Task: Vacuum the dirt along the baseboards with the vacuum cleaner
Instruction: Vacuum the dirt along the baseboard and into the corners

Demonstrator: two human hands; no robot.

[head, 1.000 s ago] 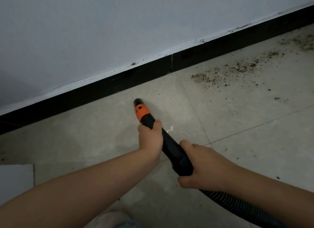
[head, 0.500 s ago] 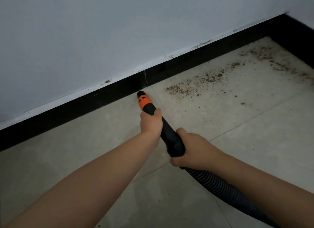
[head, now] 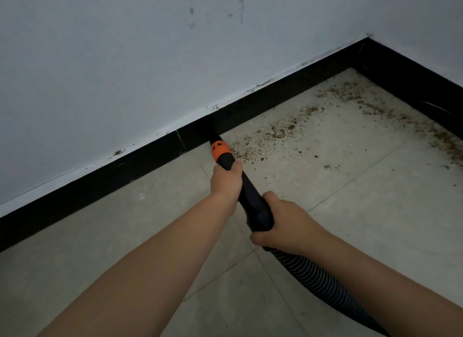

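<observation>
We hold the vacuum wand (head: 246, 193), left hand (head: 226, 180) and right hand (head: 285, 227) both clenched round it; nozzle at baseboard (head: 250, 113); dirt (head: 270, 138) just right of our grip; sweep there next.

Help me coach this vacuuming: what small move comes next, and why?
Probably slide the nozzle rightward along the baseboard into the dirt. Both hands, left hand and right hand, already hold the wand, its tip sits at the baseboard, and the crumbs start just right.

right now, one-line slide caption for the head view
Both hands, left hand ahead of right hand, steer the vacuum nozzle to the black baseboard beside scattered dirt.
</observation>
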